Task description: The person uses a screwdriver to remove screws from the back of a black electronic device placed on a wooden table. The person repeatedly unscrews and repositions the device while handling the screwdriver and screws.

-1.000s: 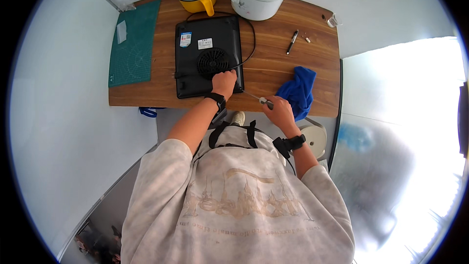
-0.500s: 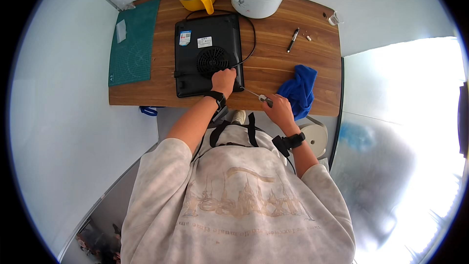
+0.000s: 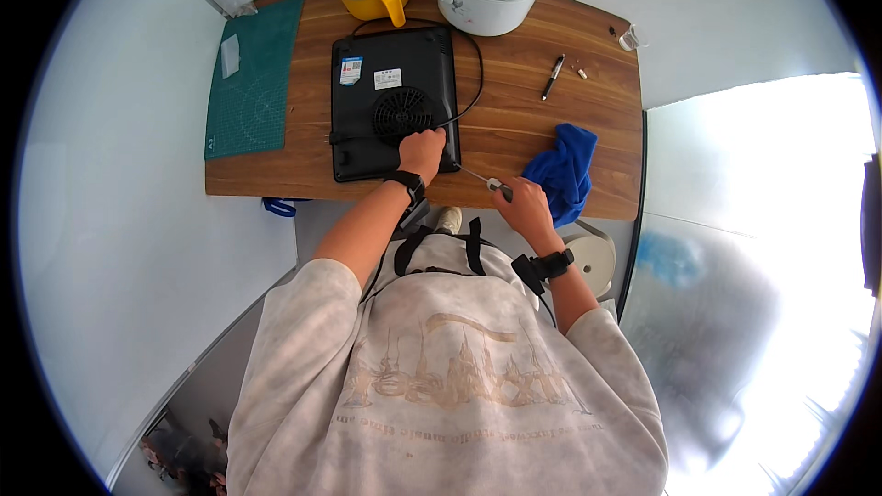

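A black induction cooker (image 3: 367, 110) lies underside up on the wooden table, showing a round fan grille (image 3: 402, 114), two labels and a power cord (image 3: 480, 73) that loops round its right side. On its near right part rests my left hand (image 3: 423, 152), fingers curled in; the cord runs close to the fingers, and what they hold, if anything, is hidden. My right hand (image 3: 527, 206) is closed round the handle of a screwdriver (image 3: 500, 188). The screwdriver's thin shaft points left, its tip at the cooker's near right corner.
A blue cloth (image 3: 562, 174) lies right of my right hand. Beyond it are a pen (image 3: 553, 77) and small bits. A yellow pot (image 3: 372, 5) and a white rice cooker (image 3: 491, 9) stand at the back. A green cutting mat (image 3: 257, 83) covers the left side.
The view has shifted very slightly. Both hands, the screwdriver and the induction cooker keep practically the same places relative to each other.
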### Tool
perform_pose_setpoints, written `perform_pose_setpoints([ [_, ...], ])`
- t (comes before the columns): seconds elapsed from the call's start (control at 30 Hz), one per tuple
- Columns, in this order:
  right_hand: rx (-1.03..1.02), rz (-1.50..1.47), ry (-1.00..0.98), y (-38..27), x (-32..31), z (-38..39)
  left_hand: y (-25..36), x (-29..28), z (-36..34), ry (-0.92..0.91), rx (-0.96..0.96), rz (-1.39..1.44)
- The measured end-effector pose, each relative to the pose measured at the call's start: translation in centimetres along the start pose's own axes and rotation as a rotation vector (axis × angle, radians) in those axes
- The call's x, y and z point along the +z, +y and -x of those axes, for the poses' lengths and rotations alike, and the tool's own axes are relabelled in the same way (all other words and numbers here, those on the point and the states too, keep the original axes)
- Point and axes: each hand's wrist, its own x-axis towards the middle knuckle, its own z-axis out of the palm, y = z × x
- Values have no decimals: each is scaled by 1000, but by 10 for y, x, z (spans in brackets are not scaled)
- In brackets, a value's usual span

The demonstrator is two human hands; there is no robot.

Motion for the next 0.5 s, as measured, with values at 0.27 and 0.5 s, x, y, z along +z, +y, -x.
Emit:
perform_pose_setpoints([
  [0.27, 10, 34, -25, -1, -1, -1, 0, -4, 3, 9, 13, 58],
  [0.5, -19, -25, 134, -17, -6, -9, 1, -5, 3, 25, 18, 31],
])
